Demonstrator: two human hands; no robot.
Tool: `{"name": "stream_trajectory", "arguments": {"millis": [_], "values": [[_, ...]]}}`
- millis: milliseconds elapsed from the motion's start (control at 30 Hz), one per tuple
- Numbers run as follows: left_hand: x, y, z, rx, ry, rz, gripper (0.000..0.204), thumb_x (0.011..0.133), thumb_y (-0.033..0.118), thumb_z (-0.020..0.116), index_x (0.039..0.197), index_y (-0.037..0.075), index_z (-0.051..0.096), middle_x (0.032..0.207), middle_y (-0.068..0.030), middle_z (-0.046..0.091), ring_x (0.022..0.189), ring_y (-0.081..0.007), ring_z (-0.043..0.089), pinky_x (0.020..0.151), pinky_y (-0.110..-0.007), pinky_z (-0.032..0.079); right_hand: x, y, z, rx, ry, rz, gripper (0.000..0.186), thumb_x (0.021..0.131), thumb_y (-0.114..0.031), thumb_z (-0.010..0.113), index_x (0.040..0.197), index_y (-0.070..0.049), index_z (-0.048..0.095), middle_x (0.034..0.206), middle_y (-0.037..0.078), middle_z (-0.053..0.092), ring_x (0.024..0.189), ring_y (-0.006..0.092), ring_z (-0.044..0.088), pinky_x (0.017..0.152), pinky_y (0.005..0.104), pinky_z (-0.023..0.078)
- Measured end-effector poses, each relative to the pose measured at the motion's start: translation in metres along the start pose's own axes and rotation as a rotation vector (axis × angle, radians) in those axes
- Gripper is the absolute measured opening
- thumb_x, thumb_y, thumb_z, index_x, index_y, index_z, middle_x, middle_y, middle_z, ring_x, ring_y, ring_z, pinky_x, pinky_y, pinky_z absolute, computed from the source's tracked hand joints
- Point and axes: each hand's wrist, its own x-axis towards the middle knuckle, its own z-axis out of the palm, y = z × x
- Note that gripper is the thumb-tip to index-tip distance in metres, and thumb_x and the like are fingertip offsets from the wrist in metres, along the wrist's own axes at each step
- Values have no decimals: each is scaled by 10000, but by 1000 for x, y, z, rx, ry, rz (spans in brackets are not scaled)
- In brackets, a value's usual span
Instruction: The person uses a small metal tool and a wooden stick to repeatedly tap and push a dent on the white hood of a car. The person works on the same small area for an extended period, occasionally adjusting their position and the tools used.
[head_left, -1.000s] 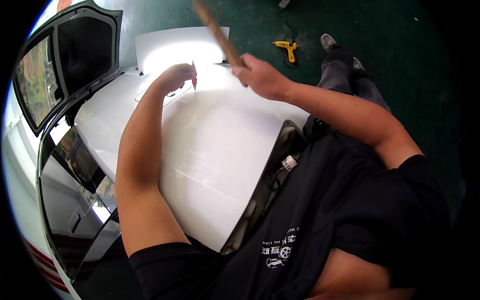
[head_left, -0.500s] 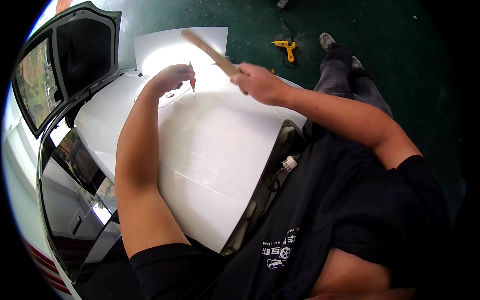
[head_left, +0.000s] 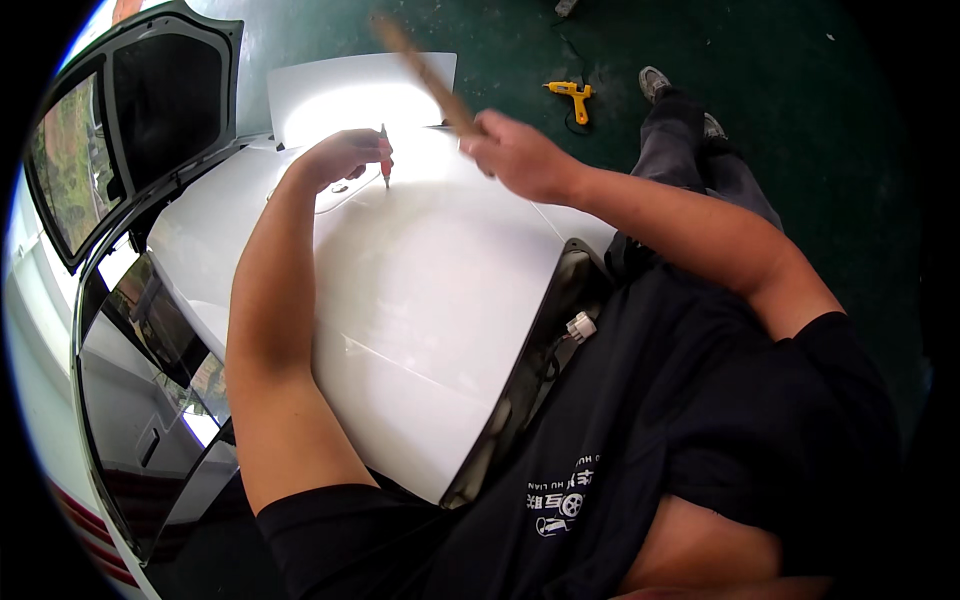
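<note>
My left hand [head_left: 345, 158] pinches a red, pen-shaped punch [head_left: 386, 172] upright, its pointed tip down at the white car panel [head_left: 430, 290]. My right hand [head_left: 522, 158] is closed around the near end of a wooden stick [head_left: 428, 78]. The stick slants up and away, blurred by motion, its far end raised clear of the punch. Next to my left hand, a recessed outline with a small dark fitting shows in the panel, partly hidden by the hand.
A bright white board [head_left: 362, 98] stands at the panel's far edge. On the green floor lies a yellow glue gun [head_left: 574, 98] with a dark cord. A white connector [head_left: 580, 326] hangs at the panel's near edge. Dark-framed car glass [head_left: 165, 100] rises at left.
The wooden stick has swung upward, its far end now higher and farther away. My left hand and the punch have barely moved.
</note>
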Motion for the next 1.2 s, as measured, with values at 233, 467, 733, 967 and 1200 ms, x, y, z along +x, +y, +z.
{"name": "stream_trajectory", "arguments": {"millis": [233,467,733,967,1200], "values": [[1,0,-3,-13,20,-6,367,996,218,657,1290,0,643,1012,-41,694,668,-102,410,604,-251,370,4,0,1,123,108,-19,358,1049,-353,515,1040,0,569,842,83,592,768,170,553,717,363,467],[-4,-4,-3,-5,27,-3,345,1000,185,638,1290,-2,646,1021,-54,698,665,-102,412,604,-252,366,-2,-2,0,-30,-9,76,377,1046,-365,523,1005,4,587,854,91,602,770,179,561,726,363,469],[-6,1,-2,12,1,-3,241,1011,158,622,1205,28,682,895,-42,640,649,-108,410,591,-265,354,-1,1,-3,-73,-88,84,352,1035,-364,548,1040,-13,584,813,65,594,737,158,536,706,354,458],[-10,-1,-13,-19,-28,14,262,993,171,639,1200,17,688,831,-45,607,631,-110,397,580,-282,325,11,-2,-3,96,28,-30,310,1054,-353,558,1031,-44,547,758,-15,518,633,53,443,571,221,372],[-11,-3,-14,-79,2,6,258,897,188,688,1106,40,718,906,-14,683,602,-90,372,576,-266,328,6,-5,-3,131,73,-4,358,1034,-357,543,1013,-2,585,795,44,555,720,134,503,699,300,441]]}}
